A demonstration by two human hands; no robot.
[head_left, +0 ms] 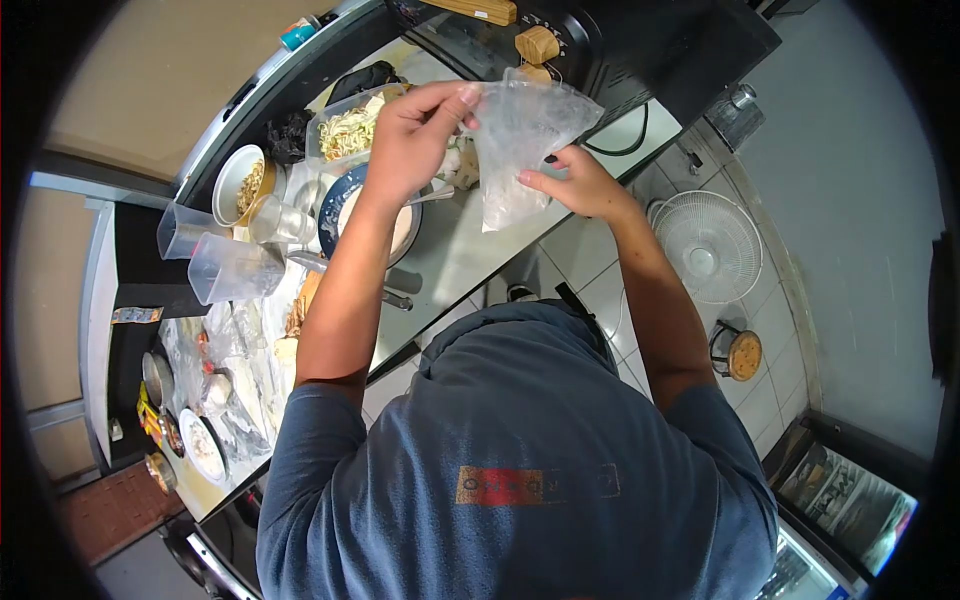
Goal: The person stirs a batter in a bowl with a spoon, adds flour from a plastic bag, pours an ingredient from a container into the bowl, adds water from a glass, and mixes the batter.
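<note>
A clear plastic bag (515, 150) hangs in front of me, its lower part whitish; I cannot tell what is inside. My left hand (422, 130) pinches its upper left corner between thumb and fingers. Lower on the other side, my right hand (578, 187) grips the bag's edge, thumb in front and some fingers hidden behind. Below my left forearm is a dark blue bowl (328, 217) of pale batter-like mixture, partly covered by the arm, with a spoon (432, 196) resting across its rim. Beyond my left wrist stands a clear tub (316, 150) of pale shredded food.
On the counter (455, 240) stand a white bowl (228, 188), a glass jar (283, 222) and clear plastic jugs (235, 270). Plastic sheets and a white plate (203, 445) lie further left. A black oven (660, 50) is ahead; a white fan (706, 248) and a stool (744, 355) stand right.
</note>
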